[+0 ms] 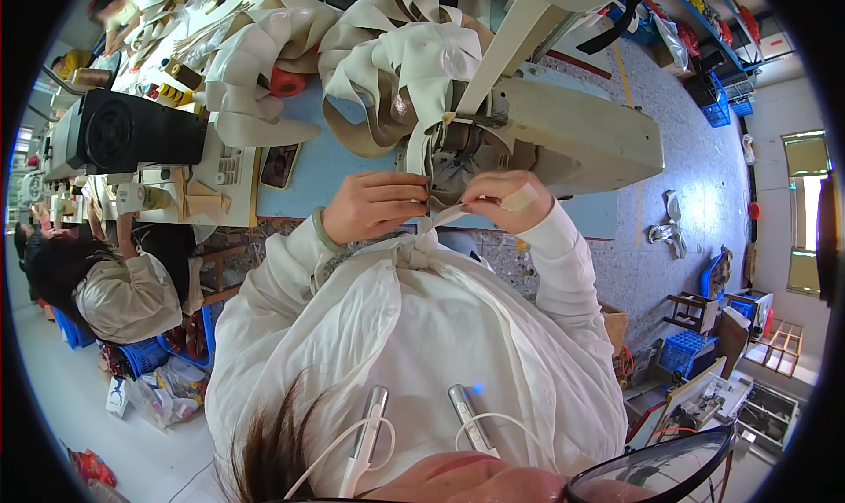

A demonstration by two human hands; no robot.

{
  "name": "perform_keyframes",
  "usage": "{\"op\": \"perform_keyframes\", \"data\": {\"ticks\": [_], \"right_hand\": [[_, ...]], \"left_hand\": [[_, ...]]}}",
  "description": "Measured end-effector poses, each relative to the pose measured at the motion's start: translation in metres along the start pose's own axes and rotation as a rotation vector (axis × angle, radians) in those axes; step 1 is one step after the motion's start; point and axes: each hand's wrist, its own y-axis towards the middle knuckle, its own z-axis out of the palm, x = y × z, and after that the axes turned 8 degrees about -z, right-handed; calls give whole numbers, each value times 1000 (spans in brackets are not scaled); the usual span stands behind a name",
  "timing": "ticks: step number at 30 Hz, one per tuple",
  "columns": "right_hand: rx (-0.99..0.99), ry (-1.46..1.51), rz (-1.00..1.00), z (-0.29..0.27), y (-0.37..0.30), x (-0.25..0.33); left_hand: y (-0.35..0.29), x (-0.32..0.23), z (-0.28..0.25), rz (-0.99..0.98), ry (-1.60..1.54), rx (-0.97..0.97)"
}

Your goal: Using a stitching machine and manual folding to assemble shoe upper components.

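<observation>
In front of my chest, my left hand (377, 206) is closed, its fingertips pressed together at the working end of a sewing machine (598, 142). What lies between those fingertips is hidden. On the other side of the machine's working end, my right hand (509, 200) pinches a narrow pale strip (447, 216), which runs toward the left fingertips. A pale patch is stuck on the right hand. Linked white leather-like pieces (431, 67) hang in a long curling chain from the machine and heap up behind it.
More white pieces (255, 72) lie on the blue tabletop (330, 182), around a red spool (286, 82). A phone (280, 166) lies left of my left hand. A black machine motor (132, 133) stands farther left, near a seated co-worker (123, 292). Blue crates (687, 352) sit at right.
</observation>
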Motion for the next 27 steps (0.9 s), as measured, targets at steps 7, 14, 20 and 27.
{"op": "perform_keyframes", "data": {"ticks": [7, 14, 20, 27], "right_hand": [[-127, 54, -28, -12, 18, 19], [21, 47, -5, -15, 14, 12], [-389, 485, 270, -15, 13, 19], [-270, 567, 197, -4, 6, -8]], "left_hand": [[26, -7, -27, -13, 9, -19], [47, -14, -38, -174, -123, 214], [66, 0, -46, -272, -27, 22], [53, -3, -26, -527, -563, 107]]}}
